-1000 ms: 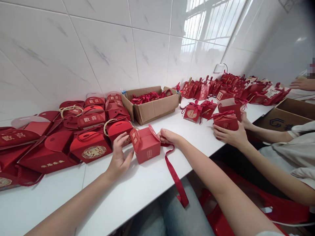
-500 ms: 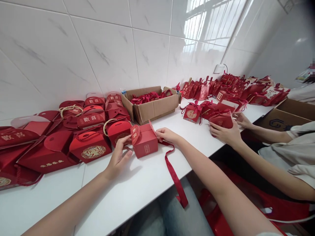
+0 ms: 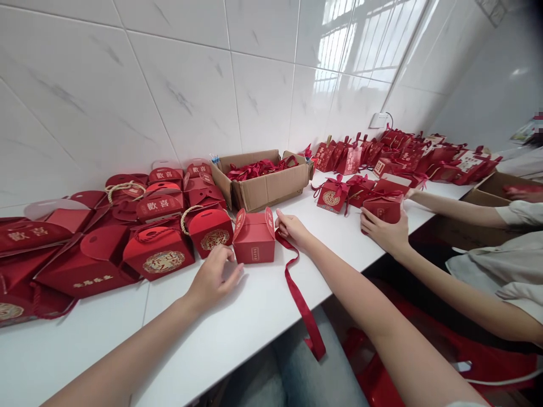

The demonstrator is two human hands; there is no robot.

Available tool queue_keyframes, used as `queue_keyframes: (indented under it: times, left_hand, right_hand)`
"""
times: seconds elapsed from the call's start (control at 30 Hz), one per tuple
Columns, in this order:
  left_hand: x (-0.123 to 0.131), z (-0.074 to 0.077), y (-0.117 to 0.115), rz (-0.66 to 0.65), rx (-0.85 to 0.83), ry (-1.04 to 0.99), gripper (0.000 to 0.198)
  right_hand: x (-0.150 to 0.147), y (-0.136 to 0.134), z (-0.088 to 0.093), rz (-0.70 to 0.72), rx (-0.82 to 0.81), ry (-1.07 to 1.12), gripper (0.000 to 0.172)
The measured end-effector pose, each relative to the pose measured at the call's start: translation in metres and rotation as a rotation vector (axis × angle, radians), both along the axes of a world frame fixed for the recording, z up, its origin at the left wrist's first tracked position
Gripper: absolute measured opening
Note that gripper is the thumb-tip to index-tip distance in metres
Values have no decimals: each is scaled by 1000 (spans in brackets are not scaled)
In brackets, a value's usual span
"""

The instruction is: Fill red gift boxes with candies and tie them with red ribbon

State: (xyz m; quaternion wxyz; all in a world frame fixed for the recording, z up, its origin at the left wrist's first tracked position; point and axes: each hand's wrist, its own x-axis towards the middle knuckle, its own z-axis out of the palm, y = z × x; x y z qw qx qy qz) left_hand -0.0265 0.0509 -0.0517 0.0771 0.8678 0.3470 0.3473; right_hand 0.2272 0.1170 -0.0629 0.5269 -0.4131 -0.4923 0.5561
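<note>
White surface (image 3: pixel 337 234) against a tiled wall (image 3: pixel 203 85). To the right of the massed red boxes (image 3: pixel 159 257), a small box (image 3: pixel 257 250) stands upright, its labelled panel facing the wearer, its rounded flaps rising at left and right. Left hand (image 3: pixel 214 277): fingers and thumb apart, beside the small box's near left corner. Right hand (image 3: pixel 293 230): fingers curled together on a red ribbon (image 3: pixel 302 302), its long axis running toward the wearer and over the edge.
</note>
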Motion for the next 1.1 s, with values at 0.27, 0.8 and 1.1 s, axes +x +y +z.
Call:
queue_keyframes:
  times: [0.27, 0.8, 1.1]
  left_hand:
    - [1, -3, 2, 29, -66, 10, 39]
    - [3, -14, 9, 94, -112, 264, 61]
    - [-2, -6, 1, -52, -92, 208, 35]
  right_hand:
    - [0, 0, 3, -79, -44, 22, 51]
    - [4, 6, 0, -193, -118, 48, 49]
    - [3, 5, 3, -231, -115, 87, 37]
